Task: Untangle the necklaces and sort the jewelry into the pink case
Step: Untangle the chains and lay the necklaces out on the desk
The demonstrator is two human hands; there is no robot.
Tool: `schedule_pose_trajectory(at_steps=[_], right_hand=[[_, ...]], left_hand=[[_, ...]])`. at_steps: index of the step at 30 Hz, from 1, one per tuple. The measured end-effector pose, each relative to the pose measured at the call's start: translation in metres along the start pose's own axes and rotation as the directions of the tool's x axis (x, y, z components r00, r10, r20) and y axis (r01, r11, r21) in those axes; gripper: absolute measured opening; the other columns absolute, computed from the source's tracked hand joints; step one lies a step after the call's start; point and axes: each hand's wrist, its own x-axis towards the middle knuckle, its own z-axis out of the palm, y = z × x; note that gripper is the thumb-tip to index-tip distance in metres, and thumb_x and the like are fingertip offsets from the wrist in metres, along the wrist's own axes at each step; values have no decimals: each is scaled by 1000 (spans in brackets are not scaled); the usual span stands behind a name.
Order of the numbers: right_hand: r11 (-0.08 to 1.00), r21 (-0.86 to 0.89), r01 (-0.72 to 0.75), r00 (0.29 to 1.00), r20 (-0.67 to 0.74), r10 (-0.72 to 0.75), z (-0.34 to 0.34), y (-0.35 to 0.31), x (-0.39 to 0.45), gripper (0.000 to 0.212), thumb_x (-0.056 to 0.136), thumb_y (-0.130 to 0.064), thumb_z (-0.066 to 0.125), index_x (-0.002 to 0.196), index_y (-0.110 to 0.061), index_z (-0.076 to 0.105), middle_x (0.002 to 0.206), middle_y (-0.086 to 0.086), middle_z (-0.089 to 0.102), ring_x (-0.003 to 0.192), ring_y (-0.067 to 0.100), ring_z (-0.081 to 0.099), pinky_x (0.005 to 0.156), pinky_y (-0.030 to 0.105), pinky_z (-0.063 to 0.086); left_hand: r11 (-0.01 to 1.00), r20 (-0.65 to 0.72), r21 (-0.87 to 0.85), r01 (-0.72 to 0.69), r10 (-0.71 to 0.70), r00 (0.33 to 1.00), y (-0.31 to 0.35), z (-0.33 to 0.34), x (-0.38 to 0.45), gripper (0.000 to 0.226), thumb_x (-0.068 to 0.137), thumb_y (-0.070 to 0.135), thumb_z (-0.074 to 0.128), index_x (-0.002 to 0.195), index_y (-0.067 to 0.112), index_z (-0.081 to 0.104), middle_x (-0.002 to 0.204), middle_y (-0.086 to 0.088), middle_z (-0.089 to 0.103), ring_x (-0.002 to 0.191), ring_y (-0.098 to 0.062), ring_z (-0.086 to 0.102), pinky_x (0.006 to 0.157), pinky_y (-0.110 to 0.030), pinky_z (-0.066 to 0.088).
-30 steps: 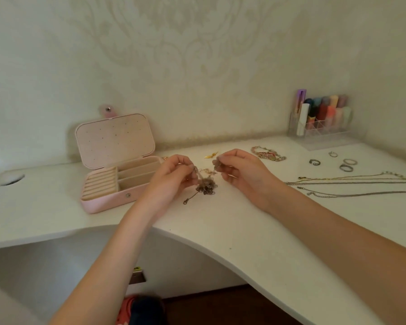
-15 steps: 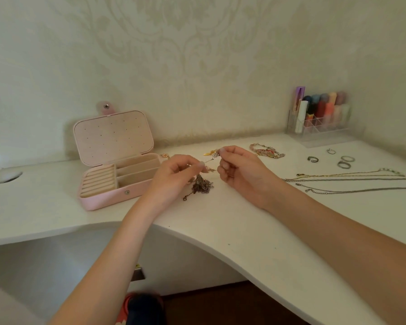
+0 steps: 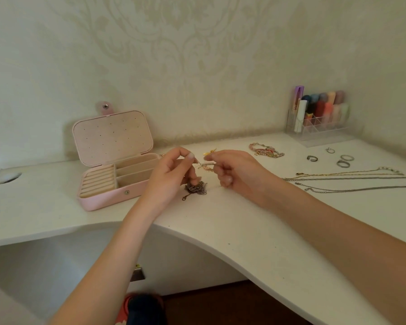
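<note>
A dark tangled clump of chains lies on the white desk, one clasp end trailing to its left. My left hand and my right hand each pinch an end of a thin strand that rises out of the clump and stretches between them. The pink case stands open to the left, lid upright, its ring rolls and slots bare. Three straightened chains lie at the right.
A beaded bracelet and a small gold piece lie behind my hands. Several rings sit at the right. A clear organiser with coloured tubes stands against the wall. The desk edge curves inward in front.
Both hands lifted slightly and drew apart, pulling a strand taut out of the clump. The clump stayed on the desk below my left hand.
</note>
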Motion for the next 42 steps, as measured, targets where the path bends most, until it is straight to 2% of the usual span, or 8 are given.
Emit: schedule_pose_trajectory(at_steps=[5,10,15,20,24,31,36,42], right_hand=[[818,-543,192,979,45,-200,-2,-6,-3,12,88,-26,65,86,-16,72,44,-11,30,44,8,25,46,21,22],[976,-142,165,975,-123,-182,-13,-22,-4,10,95,-20,55,89,-14,61,49,-17,50,47,7,40,52,20,39],[972,121,201,940,-303,-157,-33,-33,-3,13,96,-21,54,86,-15,61,46,-8,29,37,6,26,40,17,24],[901,-404,157,757,-537,-372,-46,-25,3,14,91,-27,58,90,-14,63,64,-6,50,47,6,40,47,20,34],[731,-666,150,716,-437,-545,-44,-12,3,11,93,-25,56,86,-16,59,58,-5,47,52,11,47,47,16,32],[440,-897,-36,834,-269,-481,-27,0,-2,13,98,-24,45,95,-17,56,76,3,56,71,23,49,62,32,39],[462,-886,-47,858,-273,-435,-25,6,-1,15,99,-21,41,98,-14,54,66,-4,46,76,24,51,64,34,41],[553,-833,23,824,-298,-483,-26,5,-2,15,99,-22,42,100,-11,51,71,12,59,68,34,63,63,49,55]], left_hand=[[993,-20,112,-37,40,999,2,1,0,15,93,15,55,79,14,60,51,8,55,47,-8,50,49,-18,42],[977,81,214,-23,6,997,0,1,-2,8,81,13,71,79,18,66,60,1,58,55,-12,50,50,-17,41],[917,14,394,-59,58,998,-6,3,-1,8,83,14,68,76,17,66,65,0,54,56,-12,46,47,-19,39],[815,-155,580,0,110,982,-9,4,0,18,84,34,63,70,25,61,55,12,54,47,-7,45,50,-27,39],[773,-213,634,-7,184,960,-7,2,-3,38,91,42,48,68,14,58,55,0,54,58,-27,53,54,-36,42],[860,-344,504,-78,284,895,-6,-1,-1,37,92,29,49,67,2,56,59,-16,55,49,-19,51,54,-38,41],[980,-296,196,-47,104,949,1,-1,-1,24,95,15,50,79,17,67,76,-1,65,62,-12,62,41,-23,48],[996,-116,39,83,-78,990,3,-1,-1,29,99,22,42,84,12,64,68,-7,68,31,-14,47,33,-14,22]])
